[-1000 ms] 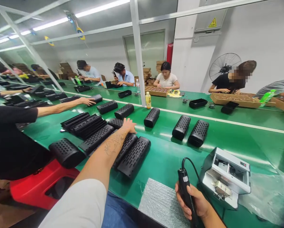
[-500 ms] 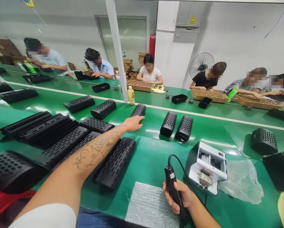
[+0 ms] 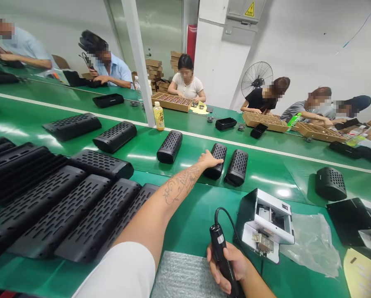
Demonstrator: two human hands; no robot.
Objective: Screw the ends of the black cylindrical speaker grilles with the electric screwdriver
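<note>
I've swung my left hand right, putting one case on the belt within reach — gripped or not, I can't tell — my right hand stays wrapped round the driver

The green bench carries black perforated casings.

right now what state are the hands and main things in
Left hand: outstretched at perforated casing, grip unclear
Perforated casing: slotted face up
Right hand: closed around black corded tool
Black corded tool: running unclear
Yellow bottle: upright, capped
Bubble wrap: lying flat
Clear plastic: wrinkled, lying loose
White machine: upright, power unclear
Fan: spin unclear
</note>
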